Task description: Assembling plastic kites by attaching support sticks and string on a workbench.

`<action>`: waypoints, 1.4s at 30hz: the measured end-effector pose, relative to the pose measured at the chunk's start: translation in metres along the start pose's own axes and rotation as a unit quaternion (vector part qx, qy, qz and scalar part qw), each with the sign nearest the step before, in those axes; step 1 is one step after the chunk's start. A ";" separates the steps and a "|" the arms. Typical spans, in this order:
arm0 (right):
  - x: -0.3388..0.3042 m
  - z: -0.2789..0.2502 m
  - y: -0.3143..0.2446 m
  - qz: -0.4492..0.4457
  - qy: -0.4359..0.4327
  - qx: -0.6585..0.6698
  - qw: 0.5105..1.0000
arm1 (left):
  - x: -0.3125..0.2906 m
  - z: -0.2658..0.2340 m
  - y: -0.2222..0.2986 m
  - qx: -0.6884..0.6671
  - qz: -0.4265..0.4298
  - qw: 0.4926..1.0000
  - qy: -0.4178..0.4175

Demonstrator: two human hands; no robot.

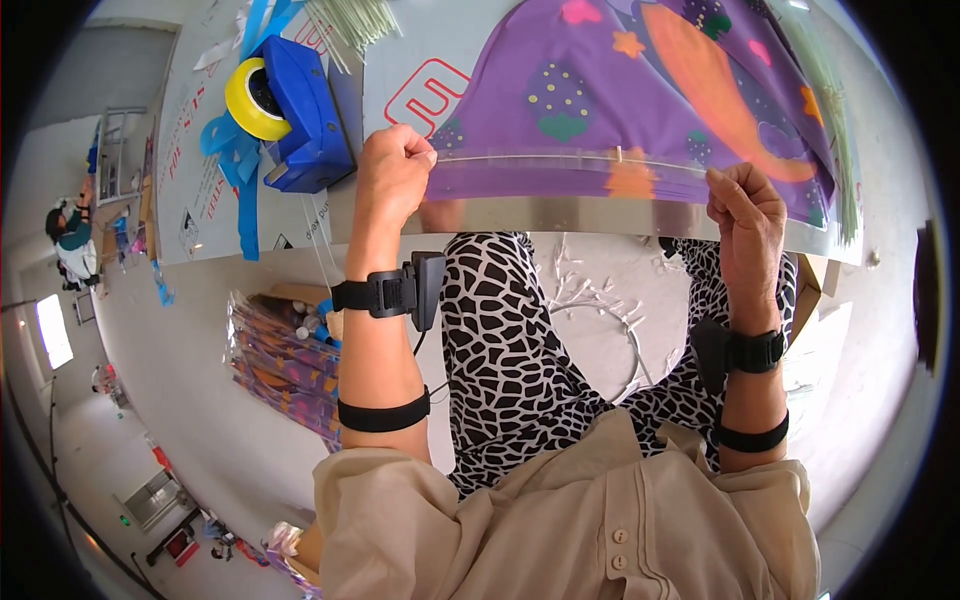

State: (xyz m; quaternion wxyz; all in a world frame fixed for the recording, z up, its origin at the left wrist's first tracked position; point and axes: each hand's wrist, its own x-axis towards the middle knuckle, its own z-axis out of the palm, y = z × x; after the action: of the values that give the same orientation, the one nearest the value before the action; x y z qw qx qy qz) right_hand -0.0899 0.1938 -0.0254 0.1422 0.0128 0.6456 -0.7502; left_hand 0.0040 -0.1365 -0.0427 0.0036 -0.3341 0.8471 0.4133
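A patterned purple fabric lies over the table's near edge, printed with orange, green and pink shapes. Along its lower border a strip of clear tape runs almost straight from side to side, with a thin pale rod by it. My left hand pinches the strip's left end, thumb against forefinger. At the other end my right hand is closed on the strip with its fingers curled. A short pale piece stands out near the middle of the strip; what it is I cannot tell.
Left of the fabric stands a blue tape dispenser with a yellow roll, beside blue ribbon strips. Thin pale sticks lie bundled at the back and along the right. White scraps litter the floor. Another person is far left.
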 end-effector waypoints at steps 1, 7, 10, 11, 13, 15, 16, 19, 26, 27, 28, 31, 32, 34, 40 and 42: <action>0.000 0.001 -0.001 -0.003 -0.002 -0.005 1.000 | 0.000 0.000 -0.001 0.002 0.000 1.000 0.000; 0.000 0.000 -0.003 -0.014 -0.006 -0.012 1.000 | -0.001 0.001 0.003 0.009 -0.019 1.000 -0.003; 0.001 0.000 -0.001 -0.023 0.008 -0.043 0.999 | -0.003 -0.002 0.008 -0.007 0.001 1.000 -0.012; 0.002 0.001 0.000 -0.030 0.017 -0.067 0.997 | -0.005 -0.004 0.011 -0.027 -0.012 0.999 -0.012; 0.005 0.000 0.003 -0.025 0.030 -0.096 0.995 | -0.008 -0.008 0.014 -0.055 -0.025 0.998 -0.020; 0.008 0.001 0.007 -0.020 0.036 -0.121 0.992 | -0.011 -0.012 0.017 -0.057 -0.023 0.998 -0.027; 0.009 0.003 0.009 -0.020 0.039 -0.123 0.991 | -0.012 -0.014 0.018 -0.056 -0.025 0.998 -0.027; 0.014 0.003 0.018 -0.048 0.041 -0.156 0.986 | -0.010 -0.012 0.013 -0.067 -0.020 0.997 -0.024; 0.014 0.003 0.012 -0.050 0.051 -0.199 0.977 | -0.002 -0.005 0.004 -0.041 -0.040 0.998 -0.023; 0.016 0.001 0.014 -0.049 0.045 -0.199 0.978 | -0.001 -0.004 0.006 -0.036 -0.043 0.998 -0.030; 0.016 0.000 0.014 -0.047 0.045 -0.199 0.978 | 0.000 -0.003 0.006 -0.035 -0.045 0.998 -0.030; 0.015 0.000 0.012 -0.047 0.049 -0.207 0.976 | 0.000 -0.002 0.009 -0.018 -0.052 0.998 -0.023; 0.016 -0.001 0.012 -0.046 0.047 -0.195 0.979 | 0.000 -0.002 0.009 -0.007 -0.047 0.999 -0.022; 0.015 -0.001 0.012 -0.044 0.043 -0.182 0.981 | 0.001 -0.003 0.008 0.005 -0.043 0.999 -0.021; 0.015 -0.003 0.011 -0.043 0.042 -0.180 0.982 | 0.002 0.000 0.012 0.019 -0.046 0.998 -0.024; 0.014 -0.002 0.011 -0.050 0.044 -0.192 0.979 | 0.001 0.001 0.016 0.027 -0.051 0.998 -0.012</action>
State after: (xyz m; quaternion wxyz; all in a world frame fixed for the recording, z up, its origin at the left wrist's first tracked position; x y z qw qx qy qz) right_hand -0.1016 0.1919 -0.0389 0.0758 -0.0134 0.7829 -0.6174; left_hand -0.0059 -0.1297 -0.0325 0.0438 -0.3717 0.8395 0.3938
